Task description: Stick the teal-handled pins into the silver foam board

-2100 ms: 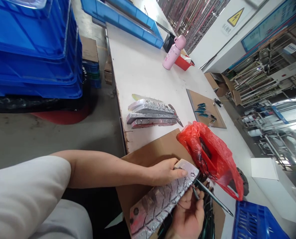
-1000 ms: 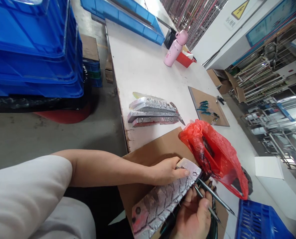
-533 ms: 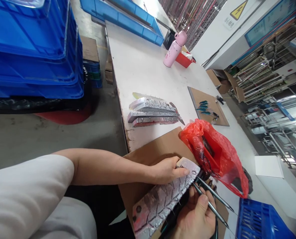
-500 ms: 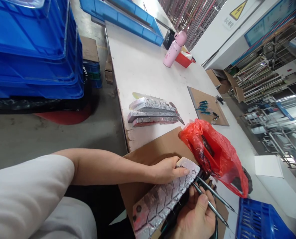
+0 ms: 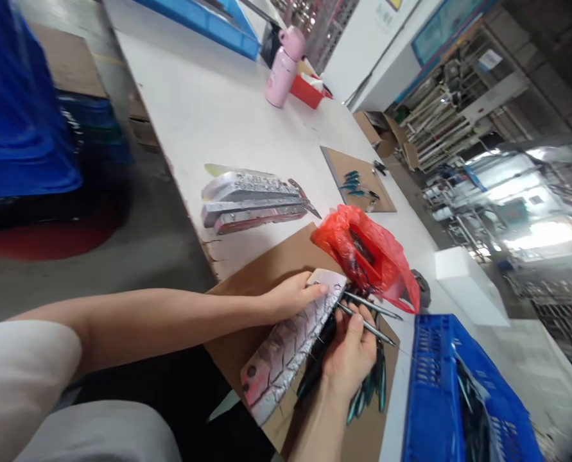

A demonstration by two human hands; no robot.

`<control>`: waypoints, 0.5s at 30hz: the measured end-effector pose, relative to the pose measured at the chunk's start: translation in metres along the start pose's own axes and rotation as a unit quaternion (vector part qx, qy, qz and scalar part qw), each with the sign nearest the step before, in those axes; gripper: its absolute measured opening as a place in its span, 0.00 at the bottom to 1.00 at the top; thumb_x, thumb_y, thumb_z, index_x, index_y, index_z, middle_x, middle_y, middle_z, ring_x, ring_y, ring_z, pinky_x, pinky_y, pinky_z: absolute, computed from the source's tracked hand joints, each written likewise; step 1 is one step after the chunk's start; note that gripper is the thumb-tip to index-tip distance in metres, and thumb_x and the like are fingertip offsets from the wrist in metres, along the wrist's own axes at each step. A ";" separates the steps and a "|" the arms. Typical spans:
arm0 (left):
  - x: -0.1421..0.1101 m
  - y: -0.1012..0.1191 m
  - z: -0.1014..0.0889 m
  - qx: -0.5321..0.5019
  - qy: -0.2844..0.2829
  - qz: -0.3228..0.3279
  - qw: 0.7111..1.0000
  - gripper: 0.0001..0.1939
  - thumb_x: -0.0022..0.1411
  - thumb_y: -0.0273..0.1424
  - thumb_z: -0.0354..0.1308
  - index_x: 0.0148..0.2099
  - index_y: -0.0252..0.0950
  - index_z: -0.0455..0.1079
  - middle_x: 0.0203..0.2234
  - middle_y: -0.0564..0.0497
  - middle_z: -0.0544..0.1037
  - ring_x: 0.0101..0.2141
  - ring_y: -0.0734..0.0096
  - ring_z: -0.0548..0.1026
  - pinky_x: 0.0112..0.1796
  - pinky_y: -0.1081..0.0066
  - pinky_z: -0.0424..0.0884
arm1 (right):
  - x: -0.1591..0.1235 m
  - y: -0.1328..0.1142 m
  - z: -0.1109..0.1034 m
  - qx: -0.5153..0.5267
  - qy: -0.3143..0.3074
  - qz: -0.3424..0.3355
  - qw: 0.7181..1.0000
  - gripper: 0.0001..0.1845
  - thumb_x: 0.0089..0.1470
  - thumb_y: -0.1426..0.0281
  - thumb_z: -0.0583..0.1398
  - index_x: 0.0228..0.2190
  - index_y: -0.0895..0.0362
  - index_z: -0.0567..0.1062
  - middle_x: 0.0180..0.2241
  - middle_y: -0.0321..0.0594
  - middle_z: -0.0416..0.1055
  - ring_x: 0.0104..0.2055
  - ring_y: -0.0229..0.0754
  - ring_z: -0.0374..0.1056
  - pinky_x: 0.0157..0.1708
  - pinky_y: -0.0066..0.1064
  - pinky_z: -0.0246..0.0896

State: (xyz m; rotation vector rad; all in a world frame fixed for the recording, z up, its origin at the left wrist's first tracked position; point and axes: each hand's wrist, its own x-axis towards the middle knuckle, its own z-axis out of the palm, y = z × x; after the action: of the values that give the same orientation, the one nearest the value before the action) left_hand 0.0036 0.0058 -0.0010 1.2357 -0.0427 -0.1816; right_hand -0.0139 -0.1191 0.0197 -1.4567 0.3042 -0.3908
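Observation:
My left hand (image 5: 290, 298) is closed around the upper end of a long pale foam block (image 5: 278, 353) with dark slits and a silvery, crinkled edge. Fine wires poke out along that edge. My right hand (image 5: 348, 356), palm up, pinches a slim pointed metallic rod (image 5: 381, 335) beside the block's upper end. A second rod (image 5: 379, 308) sticks out just above it, apart from my thumb. Several dark teal slender pieces (image 5: 381, 378) lie below my right hand on a cardboard sheet (image 5: 251, 276). My fingertips partly hide where the rods meet the foam.
A red plastic bag (image 5: 386, 250) sits just beyond the block. More foam blocks (image 5: 257, 208) lie on the white table (image 5: 208, 102), near a brown board (image 5: 379, 189) with small teal pieces. A blue crate (image 5: 427, 378) stands at right, a pink bottle (image 5: 280, 77) farther back.
The whole view has shifted, so the table things sit farther left and more of the blue crate shows. Both hands keep their hold on the foam block and rod.

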 end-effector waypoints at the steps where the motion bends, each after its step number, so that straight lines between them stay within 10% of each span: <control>1: 0.000 0.002 0.000 -0.016 -0.007 -0.005 1.000 0.22 0.56 0.42 0.50 0.46 0.31 0.66 0.35 0.48 0.73 0.32 0.70 0.69 0.33 0.74 0.65 | -0.002 -0.002 -0.002 -0.007 -0.010 0.005 1.000 0.21 0.44 0.63 0.59 0.41 0.58 0.67 0.39 0.40 0.70 0.38 0.38 0.69 0.43 0.36 0.65; 8: 0.000 0.006 0.001 -0.113 -0.013 -0.046 0.992 0.24 0.54 0.45 0.53 0.45 0.31 0.66 0.30 0.50 0.73 0.26 0.76 0.67 0.29 0.76 0.64 | 0.017 -0.020 -0.107 -0.300 0.028 -0.023 0.953 0.25 0.40 0.59 0.58 0.43 0.52 0.68 0.41 0.40 0.71 0.43 0.40 0.67 0.46 0.37 0.61; 12: -0.001 0.004 0.002 -0.090 -0.010 -0.025 0.996 0.24 0.54 0.47 0.52 0.44 0.31 0.66 0.31 0.50 0.72 0.27 0.75 0.68 0.31 0.74 0.64 | 0.053 -0.021 -0.176 -0.430 0.050 0.012 0.901 0.18 0.21 0.62 0.63 0.24 0.49 0.74 0.23 0.35 0.71 0.25 0.43 0.68 0.24 0.38 0.64; 15: -0.002 0.004 0.002 -0.059 -0.006 -0.013 0.998 0.24 0.54 0.46 0.51 0.44 0.31 0.66 0.35 0.48 0.73 0.31 0.71 0.69 0.34 0.72 0.65 | 0.071 -0.017 -0.188 -0.353 0.065 0.043 0.932 0.15 0.14 0.68 0.64 0.17 0.49 0.73 0.14 0.31 0.64 0.13 0.40 0.59 0.11 0.33 0.52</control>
State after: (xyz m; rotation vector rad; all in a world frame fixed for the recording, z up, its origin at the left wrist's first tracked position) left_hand 0.0017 0.0054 0.0033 1.1184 -0.0257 -0.2121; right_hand -0.0325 -0.3199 0.0216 -2.1156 0.6607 -0.3182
